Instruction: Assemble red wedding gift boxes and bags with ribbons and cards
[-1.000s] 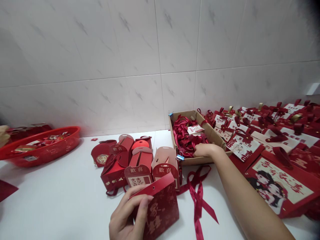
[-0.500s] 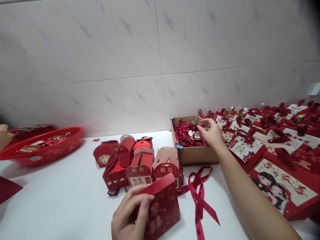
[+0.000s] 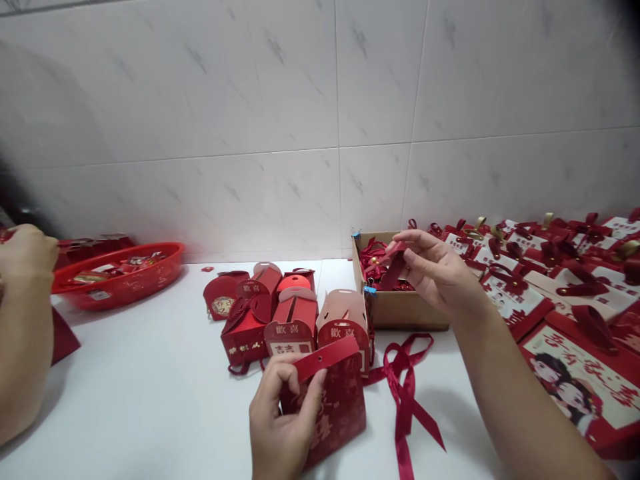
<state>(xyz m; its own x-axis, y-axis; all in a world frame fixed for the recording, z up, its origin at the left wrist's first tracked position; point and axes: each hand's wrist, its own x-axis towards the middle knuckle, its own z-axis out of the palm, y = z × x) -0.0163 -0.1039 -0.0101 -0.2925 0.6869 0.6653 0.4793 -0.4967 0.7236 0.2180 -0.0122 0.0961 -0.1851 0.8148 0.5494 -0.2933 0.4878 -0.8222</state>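
Note:
My left hand (image 3: 283, 420) grips a flat red gift box (image 3: 340, 400) with gold characters, thumb on its folded top flap, low in the middle of the view. My right hand (image 3: 435, 270) is raised over a brown cardboard box (image 3: 405, 310) full of dark red ribbons. Its fingers pinch one dark red ribbon piece (image 3: 395, 267) lifted out of that box. A loose dark red ribbon (image 3: 407, 393) lies on the white table (image 3: 150, 400) between my two arms.
Several folded red gift boxes (image 3: 280, 313) stand behind the held one. Many finished red boxes with white cards (image 3: 560, 280) cover the right side. A red plastic basket (image 3: 125, 277) sits at left, where another person's hand and arm (image 3: 23, 313) reach in. A tiled wall backs the table.
My right hand has come up out of the cardboard box pinching a ribbon piece. The left hand shifted the red box slightly right. The other person's arm moved further into view at left.

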